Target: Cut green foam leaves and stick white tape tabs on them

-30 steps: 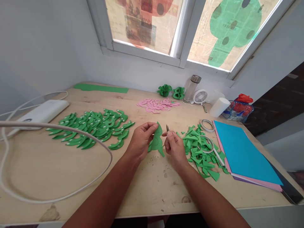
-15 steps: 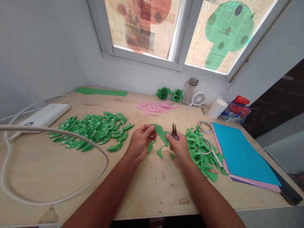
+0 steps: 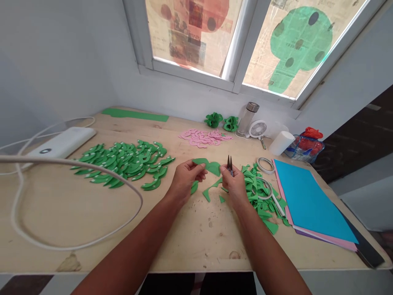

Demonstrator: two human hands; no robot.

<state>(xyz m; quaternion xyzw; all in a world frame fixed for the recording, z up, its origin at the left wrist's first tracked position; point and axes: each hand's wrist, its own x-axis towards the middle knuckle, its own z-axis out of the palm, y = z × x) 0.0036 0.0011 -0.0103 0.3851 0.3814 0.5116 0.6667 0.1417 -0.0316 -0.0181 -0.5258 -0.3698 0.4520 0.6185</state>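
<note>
Pinched in the fingers of my left hand (image 3: 185, 180) is a curved green paper piece (image 3: 212, 167) with a wavy edge. My right hand (image 3: 235, 185) is closed around small scissors (image 3: 230, 162), their dark blades pointing up and away. Its thumb tip meets the right end of the paper piece. Below the hands lie a thin green offcut (image 3: 208, 192) and smaller scraps. Another green piece (image 3: 194, 187) shows partly beside my left hand. To the left spreads a pile of curved green cutouts (image 3: 123, 164) with pale spots.
Right of my hand, green scraps (image 3: 260, 196) surround tape rolls (image 3: 265, 165). Coloured sheets (image 3: 313, 196) lie farther right. Pink cutouts (image 3: 204, 138), green paper ornaments (image 3: 214, 119), a bottle (image 3: 247, 119) and a fan (image 3: 258, 129) stand behind. A white cable (image 3: 76, 247) loops at left.
The green piece now sits flatter and more level between my hands. My right hand has shifted slightly right with the scissors. The view has tilted a little.
</note>
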